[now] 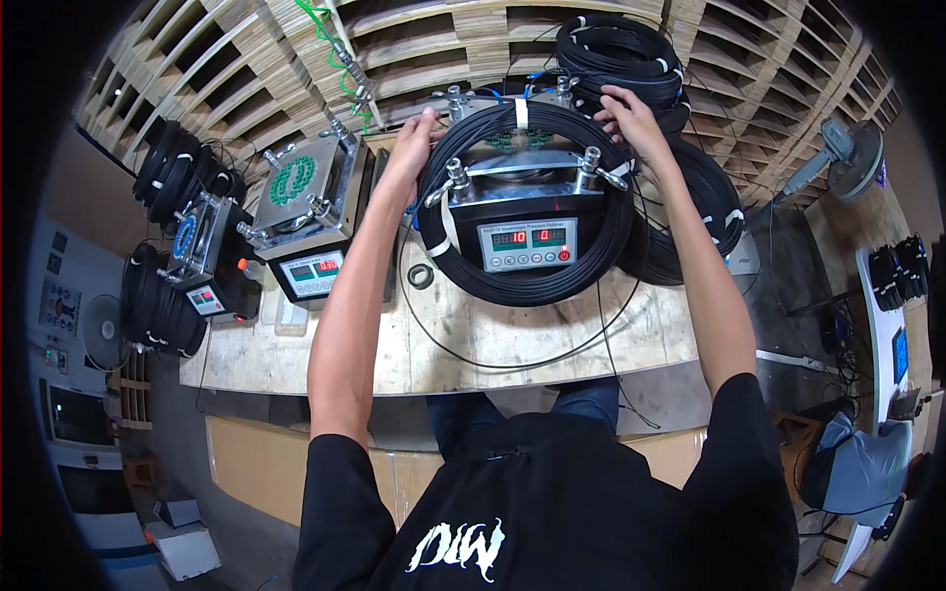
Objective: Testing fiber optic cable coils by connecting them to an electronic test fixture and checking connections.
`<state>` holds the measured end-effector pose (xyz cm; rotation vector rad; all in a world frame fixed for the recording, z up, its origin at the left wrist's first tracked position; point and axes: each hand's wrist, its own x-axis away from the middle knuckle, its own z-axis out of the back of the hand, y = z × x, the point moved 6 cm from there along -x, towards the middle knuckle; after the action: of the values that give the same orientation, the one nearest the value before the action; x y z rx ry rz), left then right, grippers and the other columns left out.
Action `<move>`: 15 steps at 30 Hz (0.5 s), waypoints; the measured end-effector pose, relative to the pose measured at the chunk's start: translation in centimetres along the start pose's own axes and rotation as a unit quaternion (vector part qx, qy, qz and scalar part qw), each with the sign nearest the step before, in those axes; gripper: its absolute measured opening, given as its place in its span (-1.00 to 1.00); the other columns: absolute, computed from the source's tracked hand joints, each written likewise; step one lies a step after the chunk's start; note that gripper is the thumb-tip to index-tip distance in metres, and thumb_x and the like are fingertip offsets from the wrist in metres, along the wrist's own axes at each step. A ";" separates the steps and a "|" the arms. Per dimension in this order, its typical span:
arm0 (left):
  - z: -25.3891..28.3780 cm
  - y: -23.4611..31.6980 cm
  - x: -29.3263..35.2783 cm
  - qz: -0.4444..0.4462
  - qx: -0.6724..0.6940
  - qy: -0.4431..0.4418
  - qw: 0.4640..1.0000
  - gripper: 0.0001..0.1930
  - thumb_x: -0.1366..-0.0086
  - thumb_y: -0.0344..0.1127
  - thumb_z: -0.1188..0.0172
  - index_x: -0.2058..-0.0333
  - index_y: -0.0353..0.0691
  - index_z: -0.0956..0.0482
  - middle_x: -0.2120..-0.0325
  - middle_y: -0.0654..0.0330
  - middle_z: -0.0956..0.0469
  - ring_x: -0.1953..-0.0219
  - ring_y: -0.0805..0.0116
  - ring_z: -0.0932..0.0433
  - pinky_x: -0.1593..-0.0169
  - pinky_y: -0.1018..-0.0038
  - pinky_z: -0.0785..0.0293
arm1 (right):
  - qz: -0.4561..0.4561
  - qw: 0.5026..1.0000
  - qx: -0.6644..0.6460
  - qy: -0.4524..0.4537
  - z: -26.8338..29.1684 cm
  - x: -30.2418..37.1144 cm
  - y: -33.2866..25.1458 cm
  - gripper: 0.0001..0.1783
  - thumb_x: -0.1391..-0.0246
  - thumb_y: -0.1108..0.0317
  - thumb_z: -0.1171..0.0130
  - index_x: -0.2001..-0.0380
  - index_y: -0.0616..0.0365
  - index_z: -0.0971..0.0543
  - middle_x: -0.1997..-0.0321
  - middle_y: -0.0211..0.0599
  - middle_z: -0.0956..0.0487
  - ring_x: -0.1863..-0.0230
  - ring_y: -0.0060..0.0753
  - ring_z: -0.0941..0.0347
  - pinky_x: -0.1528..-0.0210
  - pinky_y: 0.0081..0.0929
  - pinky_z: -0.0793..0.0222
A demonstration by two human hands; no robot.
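A large coil of black cable (529,292), bound with white ties, lies around the front of a metal polishing machine (537,197). Its lower part hangs before the lit display panel (526,243), and two of the machine's wing-nut clamps show inside the ring. My left hand (412,153) is at the coil's upper left side, its fingers closed against the cable. At the upper right side is my right hand (634,126), fingers apart and lightly bent beside the coil. Whether its palm touches the cable is hard to tell. A loose cable loop (483,364) droops onto the table.
To the left stand a second machine (305,227) with a green pad and a smaller one (205,241). More black coils (705,202) lie at the right and are stacked at the back (621,59). A small black ring (421,276) sits on the wooden table (552,340). A fan (852,158) stands far right.
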<state>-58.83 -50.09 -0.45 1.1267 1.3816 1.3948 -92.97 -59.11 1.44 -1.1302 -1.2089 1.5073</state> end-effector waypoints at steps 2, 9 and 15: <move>-0.5 -0.3 -0.7 -0.021 -0.019 0.010 1.000 -0.37 -0.46 0.17 -0.06 -0.16 -0.34 -0.38 0.14 0.05 -0.59 0.16 0.39 -0.55 0.06 0.48 -0.48 | -0.008 1.000 -0.024 -0.016 -0.9 -0.9 0.9 -0.57 -0.36 0.19 -0.10 -0.22 0.04 -0.46 0.21 -0.41 -0.61 0.33 -0.72 -0.40 0.32 -0.73 -0.32; -1.8 0.2 0.5 -0.007 -0.005 -0.037 0.999 -0.41 -0.51 0.13 0.02 -0.23 -0.27 -0.38 0.07 -0.02 -0.62 0.15 0.40 -0.59 0.05 0.50 -0.47 | 0.066 0.998 0.006 -0.007 -1.9 -1.0 1.5 -0.60 -0.34 0.24 -0.04 -0.13 0.22 -0.54 0.30 -0.42 -0.55 0.24 -0.61 -0.42 0.08 -0.63 -0.33; -0.8 -0.8 -0.5 -0.024 0.012 -0.034 0.999 -0.49 -0.53 0.09 0.06 -0.15 -0.21 -0.50 -0.01 0.14 -0.56 0.05 0.46 -0.51 -0.04 0.52 -0.41 | 0.067 0.996 0.039 -0.047 -2.2 -1.5 2.0 -0.63 -0.42 0.20 0.04 -0.09 0.14 -0.58 0.19 -0.51 -0.54 0.18 -0.65 -0.36 0.01 -0.66 -0.28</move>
<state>-59.53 -50.79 -1.23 1.1384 1.3723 1.2979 -90.72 -60.49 -0.56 -1.1182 -1.1452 1.7100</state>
